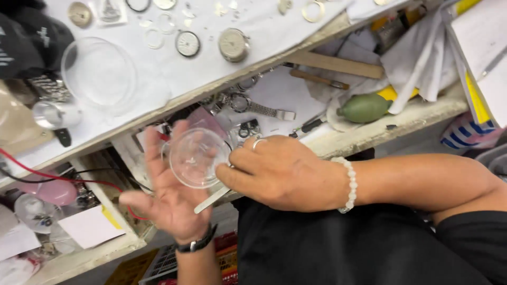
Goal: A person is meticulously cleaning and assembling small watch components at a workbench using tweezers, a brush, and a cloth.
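My left hand (pixel 169 195) is palm up with fingers spread, and a small clear round dish (pixel 198 157) rests on its fingers. A black wristband sits on that wrist. My right hand (pixel 280 171), wearing a ring and a white bead bracelet, reaches in from the right. Its fingers touch the dish's right edge and pinch a thin flat metal tool (pixel 211 199) that points down and left beneath the dish. Whether anything lies inside the dish is not clear.
The white bench top (pixel 211 74) carries watch cases (pixel 233 44), clear rings and a bigger clear dish (pixel 97 74). The open drawer below holds a watch on a metal band (pixel 259 108), a green blower bulb (pixel 364 107) and wooden-handled tools. A pink bulb (pixel 53 191) and red wires lie at left.
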